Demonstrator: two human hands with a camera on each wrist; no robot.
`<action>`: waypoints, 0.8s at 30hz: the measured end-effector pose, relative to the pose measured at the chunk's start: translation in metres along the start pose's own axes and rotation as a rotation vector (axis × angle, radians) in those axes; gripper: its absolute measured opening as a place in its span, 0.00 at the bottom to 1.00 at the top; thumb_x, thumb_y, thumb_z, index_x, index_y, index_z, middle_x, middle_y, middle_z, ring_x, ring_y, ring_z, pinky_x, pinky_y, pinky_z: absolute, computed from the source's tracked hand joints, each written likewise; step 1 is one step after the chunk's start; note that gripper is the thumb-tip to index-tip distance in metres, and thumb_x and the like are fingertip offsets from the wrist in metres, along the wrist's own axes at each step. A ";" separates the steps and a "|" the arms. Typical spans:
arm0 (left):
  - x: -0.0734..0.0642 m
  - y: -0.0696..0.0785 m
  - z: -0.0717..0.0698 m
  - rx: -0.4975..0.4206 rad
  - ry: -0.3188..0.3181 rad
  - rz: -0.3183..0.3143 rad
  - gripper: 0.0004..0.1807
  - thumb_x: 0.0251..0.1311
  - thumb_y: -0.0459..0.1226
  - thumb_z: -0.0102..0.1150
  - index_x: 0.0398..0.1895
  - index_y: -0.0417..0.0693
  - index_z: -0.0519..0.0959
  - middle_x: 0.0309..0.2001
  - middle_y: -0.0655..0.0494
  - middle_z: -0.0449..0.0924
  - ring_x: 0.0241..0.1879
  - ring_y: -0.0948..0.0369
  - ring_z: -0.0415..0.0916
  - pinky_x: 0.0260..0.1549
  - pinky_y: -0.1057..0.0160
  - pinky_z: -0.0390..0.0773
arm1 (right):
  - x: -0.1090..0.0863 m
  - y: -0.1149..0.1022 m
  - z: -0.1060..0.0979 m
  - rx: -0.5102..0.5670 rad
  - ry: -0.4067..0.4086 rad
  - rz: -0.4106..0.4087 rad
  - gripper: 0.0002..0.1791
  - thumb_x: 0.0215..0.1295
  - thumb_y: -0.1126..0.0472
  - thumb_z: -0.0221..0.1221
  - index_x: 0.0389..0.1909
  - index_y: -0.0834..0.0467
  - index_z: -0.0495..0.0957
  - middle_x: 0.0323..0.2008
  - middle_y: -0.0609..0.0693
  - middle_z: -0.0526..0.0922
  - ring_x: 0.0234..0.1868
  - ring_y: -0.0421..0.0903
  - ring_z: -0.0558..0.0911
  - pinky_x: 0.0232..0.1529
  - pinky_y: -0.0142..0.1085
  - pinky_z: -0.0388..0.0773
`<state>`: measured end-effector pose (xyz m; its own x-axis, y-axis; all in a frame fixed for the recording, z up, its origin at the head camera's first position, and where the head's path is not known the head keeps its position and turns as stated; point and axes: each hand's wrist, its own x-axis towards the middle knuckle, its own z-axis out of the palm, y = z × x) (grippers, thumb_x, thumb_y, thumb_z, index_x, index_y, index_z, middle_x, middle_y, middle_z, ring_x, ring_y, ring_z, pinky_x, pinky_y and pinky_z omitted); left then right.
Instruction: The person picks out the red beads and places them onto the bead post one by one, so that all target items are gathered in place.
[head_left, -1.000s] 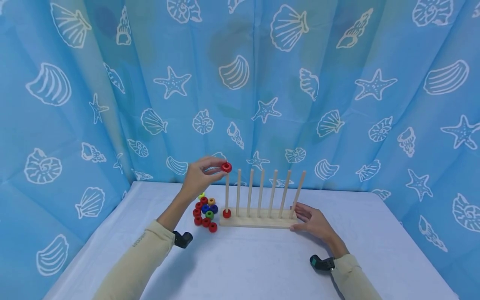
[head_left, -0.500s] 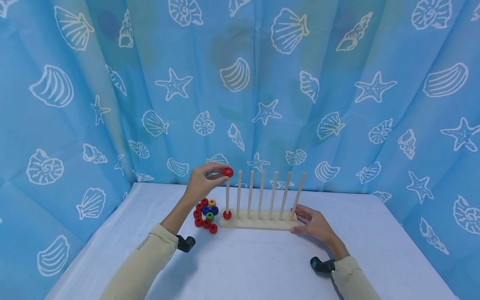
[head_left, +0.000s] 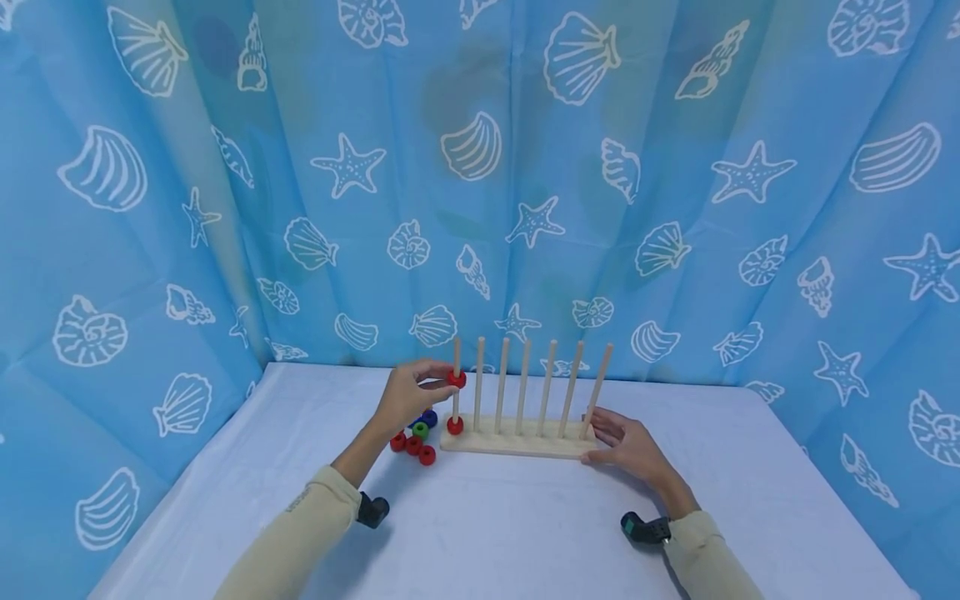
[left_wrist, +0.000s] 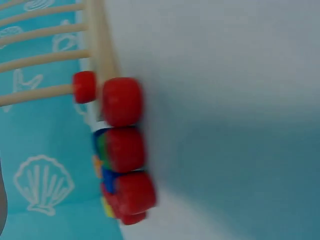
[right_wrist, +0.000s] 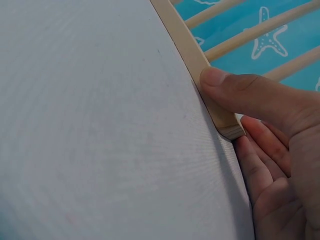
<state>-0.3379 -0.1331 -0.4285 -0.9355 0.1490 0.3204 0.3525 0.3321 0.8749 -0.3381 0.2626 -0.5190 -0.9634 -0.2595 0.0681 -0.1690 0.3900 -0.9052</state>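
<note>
My left hand (head_left: 405, 400) pinches a red bead (head_left: 457, 379) that is threaded partway down the leftmost peg of a wooden peg stand (head_left: 517, 447). Another red bead (head_left: 454, 426) sits at the foot of that same peg; the left wrist view shows this lower red bead (left_wrist: 84, 87) against the base. The other upright pegs carry no beads. At the stand's right end my right hand (head_left: 630, 448) grips the base. In the right wrist view its thumb (right_wrist: 240, 87) presses on the front side, and the other fingers reach round the end.
Loose beads lie left of the stand, partly hidden by my left hand: several red ones (head_left: 427, 455), a green bead (head_left: 421, 431) and a blue bead (head_left: 429, 418). A white cloth (head_left: 510, 533) covers the table. A blue shell-patterned curtain (head_left: 525, 167) hangs behind.
The left hand has brought the red bead from above the leftmost peg's tip down onto the peg, about halfway. My right hand stays on the base.
</note>
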 end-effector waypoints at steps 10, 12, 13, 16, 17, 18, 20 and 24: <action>-0.010 -0.030 0.013 0.092 -0.007 -0.071 0.20 0.51 0.35 0.74 0.49 0.48 0.84 0.46 0.54 0.83 0.45 0.57 0.83 0.43 0.60 0.83 | 0.001 0.006 -0.001 -0.019 0.000 -0.008 0.52 0.45 0.57 0.77 0.72 0.61 0.60 0.66 0.64 0.68 0.66 0.60 0.70 0.59 0.41 0.72; -0.011 -0.033 0.014 0.095 -0.008 -0.080 0.20 0.51 0.35 0.74 0.49 0.47 0.84 0.45 0.54 0.84 0.44 0.57 0.83 0.43 0.60 0.83 | 0.001 0.006 -0.001 -0.016 -0.002 -0.005 0.53 0.45 0.56 0.77 0.72 0.61 0.60 0.66 0.64 0.68 0.66 0.60 0.69 0.59 0.41 0.72; -0.011 -0.034 0.015 0.093 -0.011 -0.087 0.20 0.51 0.34 0.74 0.49 0.47 0.84 0.45 0.53 0.84 0.44 0.57 0.83 0.43 0.59 0.83 | 0.001 0.005 -0.001 -0.013 -0.004 -0.004 0.53 0.45 0.56 0.77 0.72 0.61 0.60 0.66 0.64 0.68 0.66 0.60 0.69 0.59 0.41 0.71; -0.011 -0.036 0.016 0.098 -0.025 -0.116 0.20 0.51 0.33 0.73 0.50 0.46 0.83 0.45 0.53 0.83 0.45 0.57 0.83 0.43 0.59 0.83 | 0.000 0.003 -0.001 -0.005 -0.009 -0.004 0.53 0.44 0.56 0.77 0.72 0.62 0.60 0.66 0.65 0.68 0.66 0.60 0.69 0.59 0.41 0.71; -0.011 -0.036 0.017 0.102 -0.034 -0.115 0.20 0.51 0.33 0.73 0.50 0.45 0.83 0.45 0.52 0.83 0.45 0.56 0.83 0.43 0.58 0.83 | 0.000 0.002 -0.001 0.000 -0.010 -0.005 0.53 0.44 0.56 0.77 0.72 0.62 0.60 0.66 0.65 0.68 0.66 0.60 0.69 0.59 0.41 0.71; -0.011 -0.036 0.017 0.109 -0.042 -0.118 0.20 0.51 0.32 0.72 0.50 0.45 0.83 0.45 0.52 0.83 0.45 0.56 0.83 0.43 0.58 0.83 | 0.000 0.001 -0.002 0.005 -0.011 -0.008 0.53 0.44 0.57 0.77 0.72 0.62 0.60 0.66 0.65 0.68 0.66 0.60 0.69 0.59 0.40 0.71; -0.011 -0.037 0.017 0.125 -0.057 -0.117 0.20 0.52 0.31 0.72 0.50 0.45 0.83 0.46 0.52 0.82 0.46 0.56 0.83 0.43 0.59 0.83 | -0.001 -0.001 -0.002 0.010 -0.013 -0.016 0.53 0.44 0.57 0.77 0.72 0.62 0.60 0.66 0.65 0.68 0.66 0.60 0.69 0.59 0.40 0.71; -0.013 -0.037 0.018 0.151 -0.082 -0.103 0.19 0.53 0.29 0.70 0.50 0.42 0.82 0.45 0.51 0.83 0.45 0.56 0.83 0.43 0.60 0.83 | -0.001 -0.002 -0.002 0.013 -0.018 -0.026 0.53 0.45 0.58 0.77 0.72 0.62 0.60 0.66 0.65 0.68 0.66 0.60 0.69 0.59 0.40 0.71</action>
<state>-0.3389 -0.1311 -0.4716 -0.9639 0.1800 0.1961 0.2604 0.4841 0.8354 -0.3369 0.2635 -0.5166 -0.9546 -0.2858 0.0845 -0.1915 0.3709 -0.9087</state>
